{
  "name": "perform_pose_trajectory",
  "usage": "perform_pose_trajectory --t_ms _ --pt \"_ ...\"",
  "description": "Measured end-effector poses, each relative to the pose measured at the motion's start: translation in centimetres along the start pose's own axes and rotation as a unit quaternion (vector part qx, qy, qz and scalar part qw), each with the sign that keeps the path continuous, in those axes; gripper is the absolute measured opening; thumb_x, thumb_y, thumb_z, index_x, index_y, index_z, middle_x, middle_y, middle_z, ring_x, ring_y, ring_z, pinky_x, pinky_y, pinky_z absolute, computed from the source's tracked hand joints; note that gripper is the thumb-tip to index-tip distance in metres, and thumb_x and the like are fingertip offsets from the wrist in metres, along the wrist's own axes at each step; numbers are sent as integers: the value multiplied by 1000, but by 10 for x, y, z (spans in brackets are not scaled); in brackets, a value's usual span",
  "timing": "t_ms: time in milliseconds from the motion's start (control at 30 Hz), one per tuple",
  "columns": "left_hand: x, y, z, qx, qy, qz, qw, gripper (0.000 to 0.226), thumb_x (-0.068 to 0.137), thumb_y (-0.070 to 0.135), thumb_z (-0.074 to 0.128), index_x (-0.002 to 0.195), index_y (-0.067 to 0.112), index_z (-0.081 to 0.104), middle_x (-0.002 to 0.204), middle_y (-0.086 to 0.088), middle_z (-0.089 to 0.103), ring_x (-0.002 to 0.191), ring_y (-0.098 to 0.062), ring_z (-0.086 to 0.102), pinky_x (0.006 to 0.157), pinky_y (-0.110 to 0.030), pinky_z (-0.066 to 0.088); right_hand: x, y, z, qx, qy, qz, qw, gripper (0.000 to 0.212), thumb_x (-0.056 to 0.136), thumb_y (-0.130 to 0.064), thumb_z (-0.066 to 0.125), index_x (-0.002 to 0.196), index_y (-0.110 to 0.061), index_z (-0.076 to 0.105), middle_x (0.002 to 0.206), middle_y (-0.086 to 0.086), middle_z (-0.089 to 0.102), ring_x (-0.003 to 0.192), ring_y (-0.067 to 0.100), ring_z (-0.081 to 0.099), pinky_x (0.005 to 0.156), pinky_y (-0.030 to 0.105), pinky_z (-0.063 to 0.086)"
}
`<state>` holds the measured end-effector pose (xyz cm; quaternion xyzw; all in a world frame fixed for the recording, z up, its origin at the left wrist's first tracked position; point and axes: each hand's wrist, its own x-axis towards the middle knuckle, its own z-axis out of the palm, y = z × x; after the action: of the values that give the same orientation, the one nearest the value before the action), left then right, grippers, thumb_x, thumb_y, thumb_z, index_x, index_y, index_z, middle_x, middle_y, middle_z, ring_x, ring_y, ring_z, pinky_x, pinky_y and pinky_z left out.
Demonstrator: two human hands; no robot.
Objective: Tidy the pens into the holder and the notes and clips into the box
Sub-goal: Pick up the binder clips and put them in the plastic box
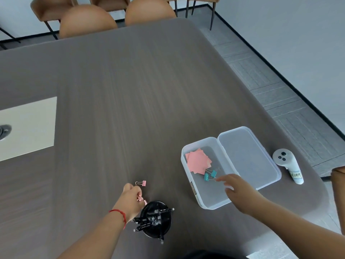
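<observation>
A clear plastic box (188,174) lies open on the table, its lid (248,156) flat to the right. Inside are pink notes (198,161) and two teal binder clips (210,174). My right hand (235,186) hovers over the box with fingers apart, fingertips next to the teal clips, holding nothing. My left hand (130,197) is closed on a pink binder clip (142,200) just left of the black pen holder (155,219), which holds several black pens. Another pink binder clip (141,183) lies on the table just beyond my left hand.
A white handheld controller with a label (288,165) lies right of the box near the table edge. A pale inset panel (28,128) sits at the table's left. Brown chairs (87,21) stand at the far side.
</observation>
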<state>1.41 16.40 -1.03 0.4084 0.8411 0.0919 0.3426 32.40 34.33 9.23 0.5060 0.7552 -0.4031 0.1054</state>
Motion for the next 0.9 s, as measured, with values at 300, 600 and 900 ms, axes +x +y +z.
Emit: perform_pose_trajectory --t_ms 300,600,900 --pt "-3 0 4 92 -12 78 993 12 77 13 57 89 15 58 98 -1 38 83 -21 49 77 -24 46 -59 30 -10 -3 47 -59 997 45 91 -4 49 98 -49 53 116 -25 51 106 -9 51 83 -1 32" --pt "4 11 3 184 -44 135 973 43 92 12 46 57 32 31 69 14 31 60 -4 34 76 -30 32 -61 35 3 15 54 -55 997 43 91 -8 52 91 -51 53 109 -27 52 102 -10 52 80 3 35" --pt "-11 8 -4 -29 87 -37 995 16 81 2 59 67 8 52 90 -3 46 59 -17 49 54 -20 40 -46 16 5 24 32 -65 997 28 96 -14 49 104 -40 55 119 -15 53 110 4 55 94 16 40"
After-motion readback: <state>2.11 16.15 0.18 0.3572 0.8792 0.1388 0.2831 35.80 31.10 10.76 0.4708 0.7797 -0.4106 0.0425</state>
